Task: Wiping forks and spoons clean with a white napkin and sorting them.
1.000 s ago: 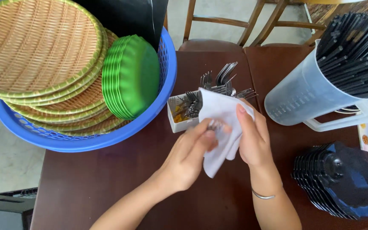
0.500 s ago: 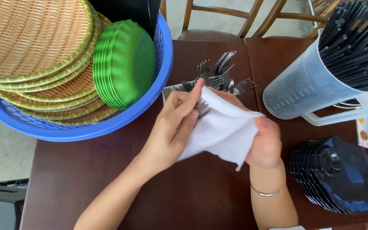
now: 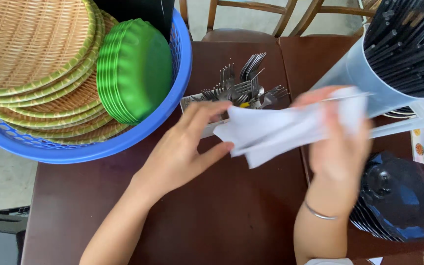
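While stretched between hands, white napkin [image 3: 290, 128] above table [image 3: 222, 216].

Motion blurs the right hand [image 3: 337, 147] and white napkin [image 3: 290, 127]. The napkin hides the fork [image 3: 251, 83] handles; at twelve o'clock, chairs [image 3: 251, 19] are cut off.

A blue basket [image 3: 175, 93] holds woven trays [image 3: 30, 44] and green plates [image 3: 136, 68] — forks [image 3: 246, 88] stand nearby.
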